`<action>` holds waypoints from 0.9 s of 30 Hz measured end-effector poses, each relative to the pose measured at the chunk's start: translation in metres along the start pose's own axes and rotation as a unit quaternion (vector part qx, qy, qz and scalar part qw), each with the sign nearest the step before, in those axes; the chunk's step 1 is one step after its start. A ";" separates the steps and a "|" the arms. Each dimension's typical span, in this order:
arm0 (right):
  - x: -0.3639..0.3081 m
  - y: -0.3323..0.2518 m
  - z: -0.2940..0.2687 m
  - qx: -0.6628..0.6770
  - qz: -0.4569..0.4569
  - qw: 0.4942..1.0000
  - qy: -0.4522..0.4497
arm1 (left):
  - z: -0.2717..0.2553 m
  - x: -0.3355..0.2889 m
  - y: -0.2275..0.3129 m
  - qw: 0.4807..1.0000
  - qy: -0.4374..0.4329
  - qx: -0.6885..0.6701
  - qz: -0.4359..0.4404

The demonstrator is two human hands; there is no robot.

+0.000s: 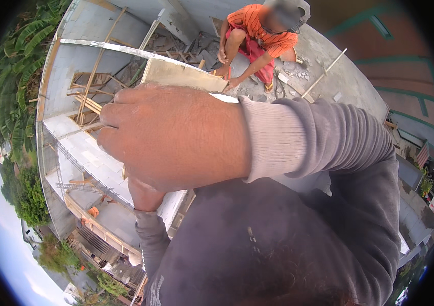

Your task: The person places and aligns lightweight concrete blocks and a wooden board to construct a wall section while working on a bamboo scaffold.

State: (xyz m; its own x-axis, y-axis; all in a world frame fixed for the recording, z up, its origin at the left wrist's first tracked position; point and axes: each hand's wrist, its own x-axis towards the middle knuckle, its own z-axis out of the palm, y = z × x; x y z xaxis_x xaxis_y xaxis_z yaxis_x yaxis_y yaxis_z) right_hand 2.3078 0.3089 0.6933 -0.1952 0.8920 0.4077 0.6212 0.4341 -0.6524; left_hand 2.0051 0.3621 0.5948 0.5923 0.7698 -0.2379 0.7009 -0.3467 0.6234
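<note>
Knuckles and back of our right hand [176, 135] filled the middle of the frame, the fingers bent down and away at the left, out of sight. A pale ribbed cuff [273, 137] circled the wrist, and the grey sleeve [347, 135] behind it bent round toward the right of the frame. Just below, left of the lower centre, part of our left hand [144, 196] showed under the right one, with its own grey sleeve at the lower edge. With the right hand covering so much, we could not tell whether either hand was grasping something or free.

Directly beyond our right hand, at the upper centre, a flat beige board [181, 75] stood out, its lower edge hidden behind our knuckles. A co-worker [260, 30] in an orange striped shirt crouched at the top of the frame, one hand at the board's right end.

A white block wall [87, 145] ran down the left of centre, beneath our hands, with a steel bar cage [71, 160] along its left side. Timber poles [97, 66] leaned at the upper left, and broad-leaved plants [28, 76] grew beyond. At the upper right, a thin pole [324, 76] lay across the concrete floor [354, 81].
</note>
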 end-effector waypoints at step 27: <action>-0.204 0.001 -0.048 0.006 0.387 0.894 -0.226 | 0.003 0.000 0.001 1.000 0.013 0.009 -0.022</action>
State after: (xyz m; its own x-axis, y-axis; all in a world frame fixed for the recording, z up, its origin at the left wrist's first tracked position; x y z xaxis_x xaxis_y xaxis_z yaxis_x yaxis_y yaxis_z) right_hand 2.3847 0.1218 0.6400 0.0007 0.8847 -0.4661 0.6956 -0.3353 -0.6354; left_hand 2.0073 0.3601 0.5930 0.5507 0.7978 -0.2456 0.7331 -0.3215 0.5994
